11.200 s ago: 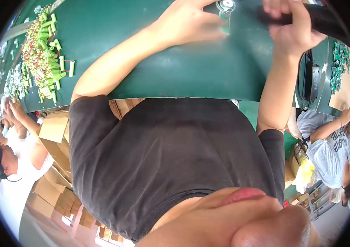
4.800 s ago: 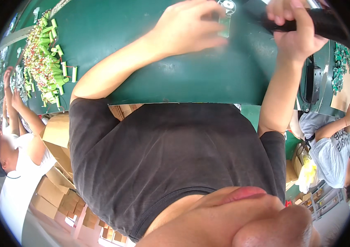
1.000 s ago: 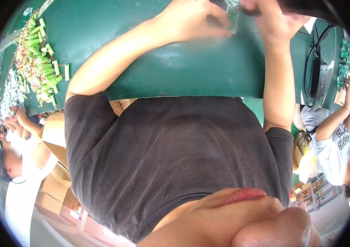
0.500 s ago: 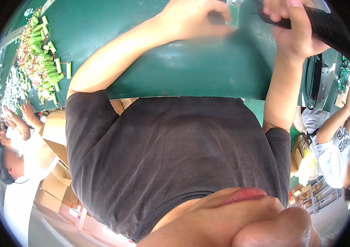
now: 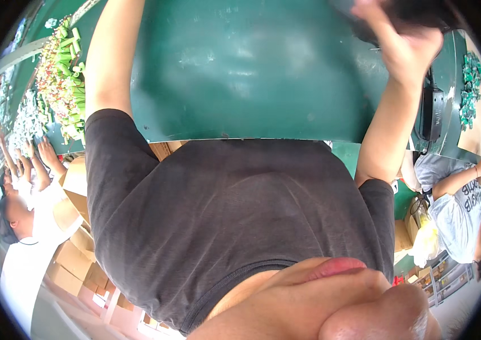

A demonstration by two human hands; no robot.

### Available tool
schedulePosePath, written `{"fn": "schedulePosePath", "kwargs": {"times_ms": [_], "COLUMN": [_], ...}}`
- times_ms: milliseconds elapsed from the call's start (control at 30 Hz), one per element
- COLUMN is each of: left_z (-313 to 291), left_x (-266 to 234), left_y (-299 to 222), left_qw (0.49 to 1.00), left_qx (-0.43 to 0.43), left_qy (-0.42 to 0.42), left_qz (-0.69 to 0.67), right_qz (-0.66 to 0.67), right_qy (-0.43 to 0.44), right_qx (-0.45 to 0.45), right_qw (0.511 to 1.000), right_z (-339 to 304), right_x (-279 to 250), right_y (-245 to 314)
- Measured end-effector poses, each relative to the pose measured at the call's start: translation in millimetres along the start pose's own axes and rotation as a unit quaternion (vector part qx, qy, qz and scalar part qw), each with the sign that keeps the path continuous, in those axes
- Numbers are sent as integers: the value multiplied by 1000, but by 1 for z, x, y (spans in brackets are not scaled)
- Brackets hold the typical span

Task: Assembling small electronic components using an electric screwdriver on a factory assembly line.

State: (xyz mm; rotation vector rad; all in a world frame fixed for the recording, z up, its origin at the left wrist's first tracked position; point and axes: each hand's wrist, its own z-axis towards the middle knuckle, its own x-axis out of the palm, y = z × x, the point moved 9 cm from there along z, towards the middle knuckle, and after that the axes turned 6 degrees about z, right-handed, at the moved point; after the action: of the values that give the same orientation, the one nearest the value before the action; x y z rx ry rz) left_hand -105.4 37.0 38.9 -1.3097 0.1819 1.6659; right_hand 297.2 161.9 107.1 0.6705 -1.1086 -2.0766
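Note:
My left forearm (image 5: 113, 62) reaches up across the green table (image 5: 240, 96) and passes out at the upper edge, so the left hand is outside the picture. At the upper right, my right hand (image 5: 407, 54) is raised over the table with its fingers around a black object (image 5: 421, 14). Motion blurs this object, and the upper edge cuts it off; its kind I cannot make out. A heap of light green cylinders with thin red wires (image 5: 65, 85) lies beyond my left forearm.
Right of my right forearm lies a black adapter-like box (image 5: 434, 110) with a cable. Farther right, small green boards (image 5: 469, 90) lie by a tan sheet (image 5: 475, 136). People sit at both sides; cardboard boxes (image 5: 73, 263) stand behind at left. The table's near edge touches my shirt.
My left hand has moved from the upper middle, forward and left, out of the picture. My right hand, still around the black object, has shifted slightly and turned. A clear-green small piece at top is gone from view.

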Motion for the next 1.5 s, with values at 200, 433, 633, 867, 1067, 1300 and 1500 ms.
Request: {"fn": "schedulePosePath", "kwargs": {"times_ms": [200, 433, 633, 867, 1067, 1300, 1500], "left_z": [4, 49, 106, 77, -5, -187, -201], "left_x": [1, 67, 108, 75, 6, 13, -8], "left_y": [-26, -72, -22, -61, -128, -209, -225], "left_qw": [988, 982, 978, 987, 987, 843, 878], "left_qx": [60, 185, 169, 99, 161, 340, 418], "left_qy": [-73, -23, 28, 3, -14, 363, 152], "left_qz": [123, 42, 121, 130, -8, -203, -177], "right_qz": [203, 90, 246, 105, 97, 125, 208], "right_qy": [-302, -329, -169, -154, -162, -111, -19], "right_qx": [-354, -329, -244, -138, -165, -91, -29], "right_qw": [861, 881, 923, 973, 968, 982, 978], "right_z": [6, -3, 4, 15, 28, 30, 23], "right_x": [-118, -120, -95, -67, -31, -22, 12], "right_y": [51, 58, 51, 45, 48, 42, 36]}}
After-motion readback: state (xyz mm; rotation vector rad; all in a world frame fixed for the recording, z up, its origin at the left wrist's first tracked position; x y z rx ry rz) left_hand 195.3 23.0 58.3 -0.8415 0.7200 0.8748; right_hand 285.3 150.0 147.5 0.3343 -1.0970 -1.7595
